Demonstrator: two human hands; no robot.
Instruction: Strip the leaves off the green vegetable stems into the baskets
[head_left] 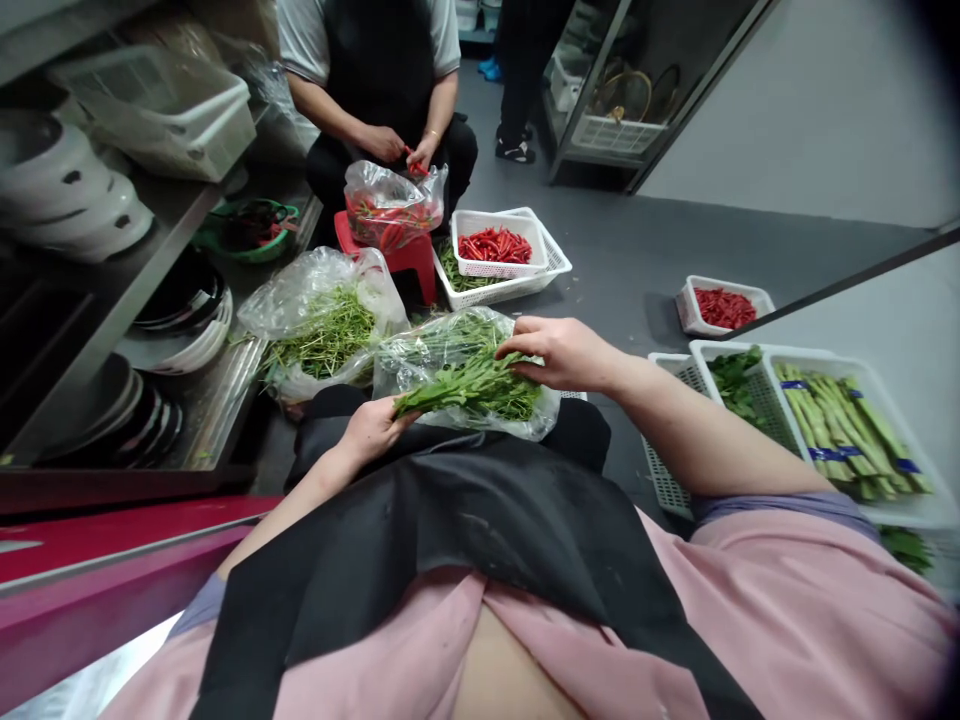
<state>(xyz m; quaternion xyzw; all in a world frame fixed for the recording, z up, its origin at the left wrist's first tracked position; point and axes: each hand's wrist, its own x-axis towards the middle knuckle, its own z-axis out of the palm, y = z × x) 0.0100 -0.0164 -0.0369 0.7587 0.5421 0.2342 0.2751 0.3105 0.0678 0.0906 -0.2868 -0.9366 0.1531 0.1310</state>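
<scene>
A bunch of greens [469, 392] is laid crosswise on a plastic bag [427, 350], its long axis running sideways across the lap. Its left end is gripped by the left hand [373, 428]; further along, the stems are pinched from above by the narrowly closed right hand [559, 355].

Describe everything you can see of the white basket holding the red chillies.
The white plastic basket is rectangular, with latticed walls and a solid rim. It is heaped with long red chillies and sits slightly askew on a larger white basket, just right of a red stool.
</scene>
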